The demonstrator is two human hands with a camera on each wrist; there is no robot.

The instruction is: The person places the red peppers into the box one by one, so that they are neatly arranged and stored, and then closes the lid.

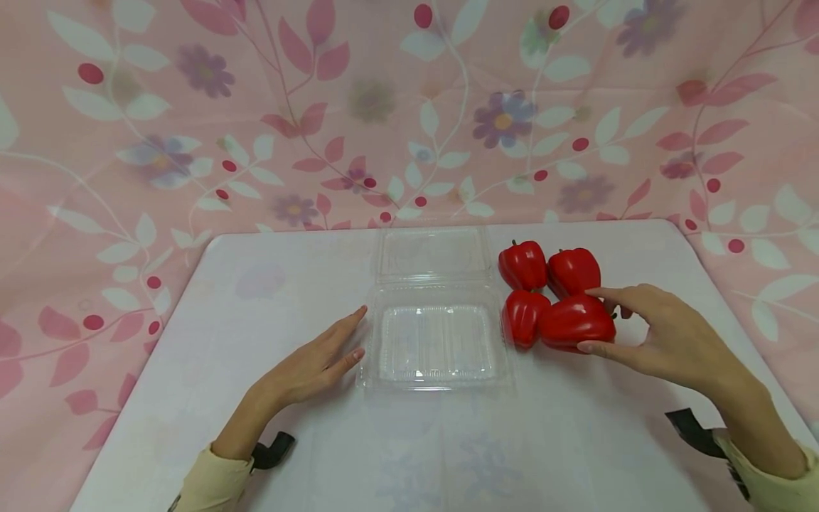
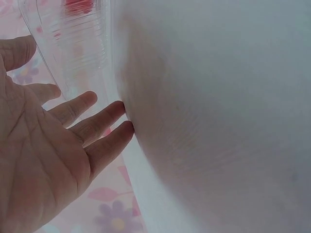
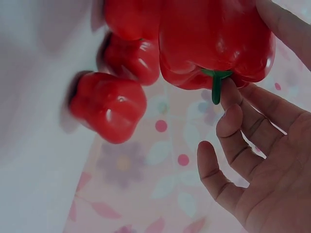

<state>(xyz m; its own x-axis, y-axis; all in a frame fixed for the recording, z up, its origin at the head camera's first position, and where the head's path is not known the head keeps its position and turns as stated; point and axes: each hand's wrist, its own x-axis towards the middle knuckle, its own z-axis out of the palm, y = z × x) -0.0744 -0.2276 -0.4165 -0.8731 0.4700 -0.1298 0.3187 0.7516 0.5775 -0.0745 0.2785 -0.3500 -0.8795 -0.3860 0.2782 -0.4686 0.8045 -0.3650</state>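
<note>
Between the thumb and fingers of my right hand (image 1: 665, 338) is a red bell pepper (image 1: 578, 323), lying on its side with its green stem (image 3: 216, 87) toward the palm. Three more red peppers sit close by: one at the back left (image 1: 523, 264), one at the back right (image 1: 574, 272) and one at the front left (image 1: 525, 318). A clear plastic clamshell box (image 1: 438, 384) lies with its lid folded back, left of the peppers. My left hand (image 1: 313, 366) is beside the box's left edge, fingers extended; whether the fingertips touch it I cannot tell.
A white-covered table (image 1: 288, 455) carries everything. Behind it hangs a pink floral cloth (image 1: 397, 107), which also shows past the table's sides. A dark strap (image 1: 274, 451) is on the left wrist, another (image 1: 694, 434) on the right.
</note>
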